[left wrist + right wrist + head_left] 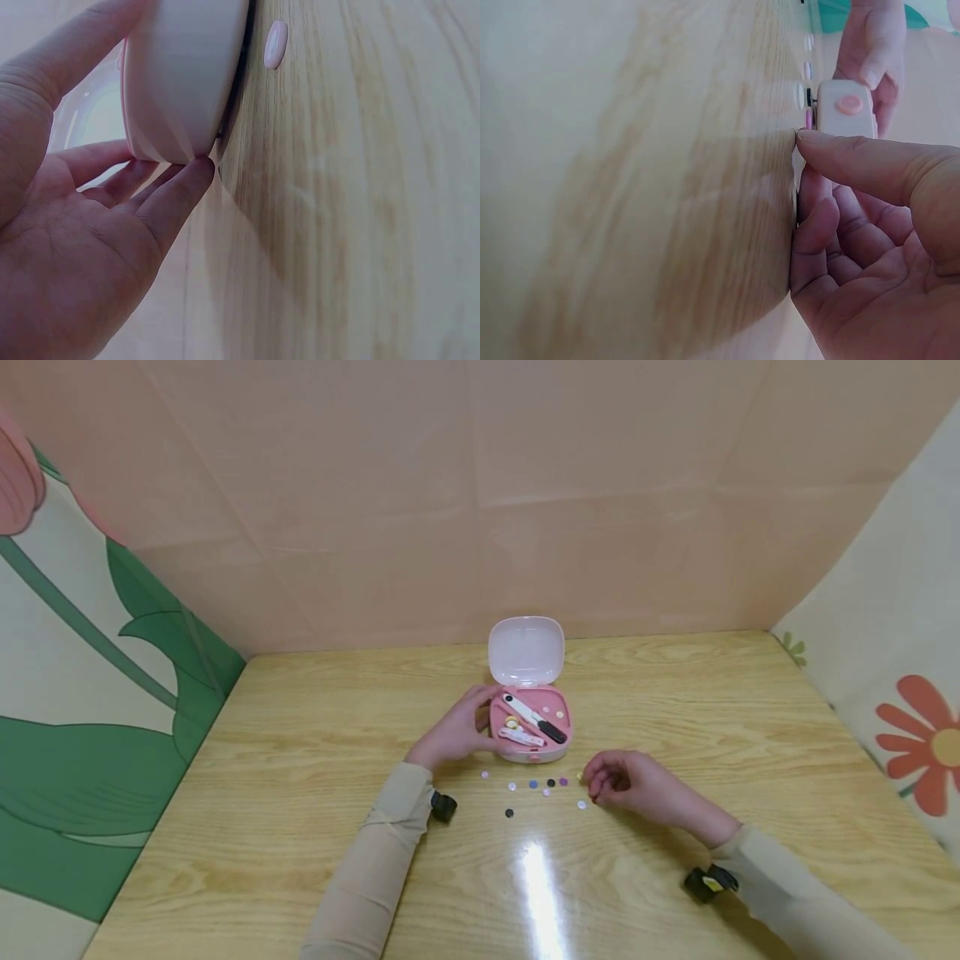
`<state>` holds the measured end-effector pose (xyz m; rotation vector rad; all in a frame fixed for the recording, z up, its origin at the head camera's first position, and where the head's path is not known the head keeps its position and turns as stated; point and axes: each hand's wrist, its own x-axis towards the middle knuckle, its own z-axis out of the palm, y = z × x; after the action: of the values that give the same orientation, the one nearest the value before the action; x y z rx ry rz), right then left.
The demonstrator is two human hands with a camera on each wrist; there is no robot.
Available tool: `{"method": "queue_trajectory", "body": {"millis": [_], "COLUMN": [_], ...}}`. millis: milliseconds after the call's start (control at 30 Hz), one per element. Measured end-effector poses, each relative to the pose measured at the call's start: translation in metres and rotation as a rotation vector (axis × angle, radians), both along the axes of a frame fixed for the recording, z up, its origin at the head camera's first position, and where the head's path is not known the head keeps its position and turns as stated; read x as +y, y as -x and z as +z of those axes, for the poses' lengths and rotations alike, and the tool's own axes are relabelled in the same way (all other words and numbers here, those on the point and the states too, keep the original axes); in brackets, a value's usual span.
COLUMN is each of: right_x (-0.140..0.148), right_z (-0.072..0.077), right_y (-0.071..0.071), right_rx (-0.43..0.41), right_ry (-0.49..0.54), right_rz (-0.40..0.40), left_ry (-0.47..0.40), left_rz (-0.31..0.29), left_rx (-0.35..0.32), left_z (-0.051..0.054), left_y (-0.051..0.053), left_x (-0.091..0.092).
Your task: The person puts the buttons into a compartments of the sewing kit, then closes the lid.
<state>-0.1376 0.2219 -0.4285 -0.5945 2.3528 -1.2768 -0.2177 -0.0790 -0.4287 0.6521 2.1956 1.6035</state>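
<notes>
Upright on the table, the pink and white box (534,757) has its pale lid (527,649) raised. My left hand (459,728) grips its left side, thumb at the front and fingers curled behind; the left wrist view shows fingertips against the box wall (184,82). Inside lie a white tool with a black end (534,717), a small pink-and-white item (521,737), a yellowish piece (512,722) and small buttons (559,715). My right hand (637,787) is down on the table, right of the box, its thumb and finger pinching a small dark red button (595,800), mostly hidden.
Several loose buttons lie before the box, including a blue one (533,784), a purple one (563,782), a black one (509,813) and a white one (581,805). A yellow button (580,776) is beside my right fingertips. A pink cloth wall (375,527) stands behind the table.
</notes>
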Motion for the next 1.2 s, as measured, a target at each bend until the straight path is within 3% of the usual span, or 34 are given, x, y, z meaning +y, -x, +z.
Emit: {"method": "queue_trajectory", "body": {"millis": [333,900,1000,1200], "right_x": [0.002,0.007,0.008,0.01], "right_z": [-0.005,-0.002,-0.003,-0.001], "right_y": [0.0,0.001,0.001,0.002], "right_rx": [0.071,-0.032,-0.045,-0.066], "right_ry": [-0.007,0.049,0.057,0.094], "right_rz": [0.041,-0.01,-0.013,-0.02], "left_ry": [0.026,0.022,0.01,0.014], "left_rz": [0.006,0.001,-0.007,-0.023], "left_rx": [0.017,0.009,-0.008,-0.004], "left_z": [-0.004,-0.005,-0.001,0.02], "left_y": [0.003,0.003,0.001,-0.008], "left_x": [0.0,-0.001,0.0,0.0]}}
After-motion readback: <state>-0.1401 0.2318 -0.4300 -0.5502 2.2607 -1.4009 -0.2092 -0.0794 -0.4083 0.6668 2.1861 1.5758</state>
